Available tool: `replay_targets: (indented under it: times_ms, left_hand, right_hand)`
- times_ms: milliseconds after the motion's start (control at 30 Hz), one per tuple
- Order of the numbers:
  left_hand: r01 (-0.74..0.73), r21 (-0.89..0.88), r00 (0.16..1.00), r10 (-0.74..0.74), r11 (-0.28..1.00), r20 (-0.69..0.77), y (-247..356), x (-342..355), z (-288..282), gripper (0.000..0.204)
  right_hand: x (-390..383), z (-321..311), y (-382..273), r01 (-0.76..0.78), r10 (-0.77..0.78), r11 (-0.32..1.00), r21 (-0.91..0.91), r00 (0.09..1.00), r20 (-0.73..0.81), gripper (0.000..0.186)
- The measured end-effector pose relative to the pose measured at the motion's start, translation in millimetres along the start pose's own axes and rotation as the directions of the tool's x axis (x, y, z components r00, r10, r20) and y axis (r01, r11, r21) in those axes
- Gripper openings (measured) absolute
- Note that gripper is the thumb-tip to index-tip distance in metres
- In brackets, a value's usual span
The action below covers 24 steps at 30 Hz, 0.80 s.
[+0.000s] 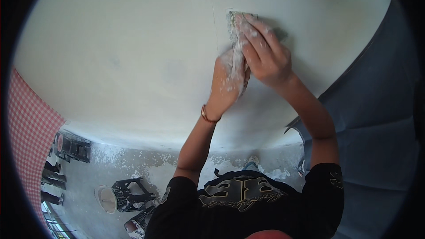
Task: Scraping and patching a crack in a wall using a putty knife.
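Observation:
A putty knife (233,16) lies against a pale wall (146,22), its blade smeared with putty. My left hand (226,77), coated in white putty, is closed around what looks like its handle, which the fingers mostly hide. Just above and to the right, my right hand (268,57) presses its fingers together on the blade, with white paste on the knuckles. The two hands touch or overlap. A thin vertical line runs down the wall left of the blade.
A dark grey sheet (376,119) hangs at right and a red-and-white checked cloth (33,119) at left. On the putty-spattered floor (88,186) stand a white bucket (106,199), a black stool (131,194) and another dark stool (75,147). Other people's legs (54,179) show at far left.

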<state>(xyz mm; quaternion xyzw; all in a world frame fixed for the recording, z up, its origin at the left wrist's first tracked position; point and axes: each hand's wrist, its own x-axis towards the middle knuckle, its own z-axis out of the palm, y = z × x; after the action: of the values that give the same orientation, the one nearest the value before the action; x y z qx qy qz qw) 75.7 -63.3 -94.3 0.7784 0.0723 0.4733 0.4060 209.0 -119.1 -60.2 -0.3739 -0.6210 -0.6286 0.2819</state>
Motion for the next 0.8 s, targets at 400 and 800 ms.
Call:
replay_targets:
  times_ms: [400,800]
  left_hand:
    - [0.389,-0.348,0.921,-0.372,0.853,0.117,-21,-30,-16,0.048]
    - [0.462,-0.397,0.886,-0.389,0.793,0.253,-10,-80,-2,0.051]
  right_hand:
    - [-26,-22,-35,-0.201,0.159,0.964,0.173,0.96,0.229,0.039]
    - [-75,-48,-115,-0.737,0.426,-0.586,0.337,0.074,0.902,0.036]
